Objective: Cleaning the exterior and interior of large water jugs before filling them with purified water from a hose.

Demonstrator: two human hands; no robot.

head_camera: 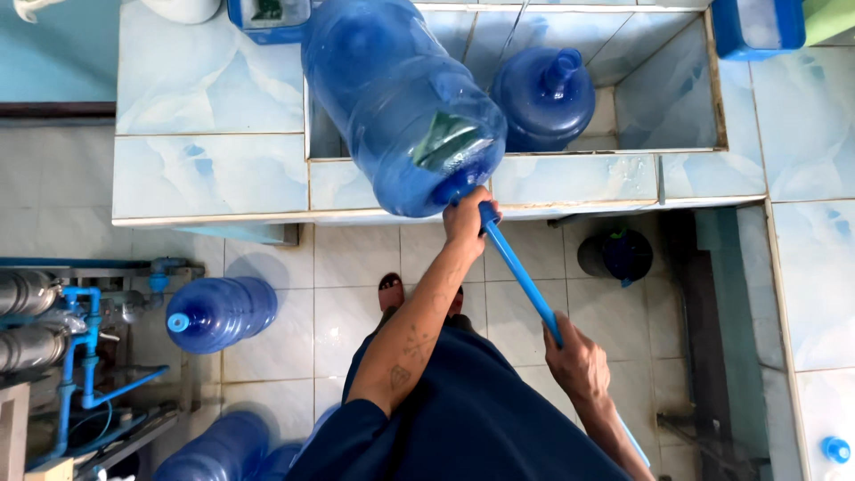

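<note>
Large translucent blue plastic water jug [401, 102] lies tilted on the tiled counter edge [214, 174], neck toward the person. Left hand [465, 221] wraps the neck, fingers closed around it. Right hand [577, 361] fists shut on the long blue rod [518, 272] running into the mouth. Second blue jug [543, 98] stands in the tiled basin [659, 98] just behind.

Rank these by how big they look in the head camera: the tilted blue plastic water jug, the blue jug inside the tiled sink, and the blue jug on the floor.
1. Tilted blue plastic water jug, nearest the camera.
2. Blue jug inside the tiled sink and blue jug on the floor look alike; no ranking.
</note>
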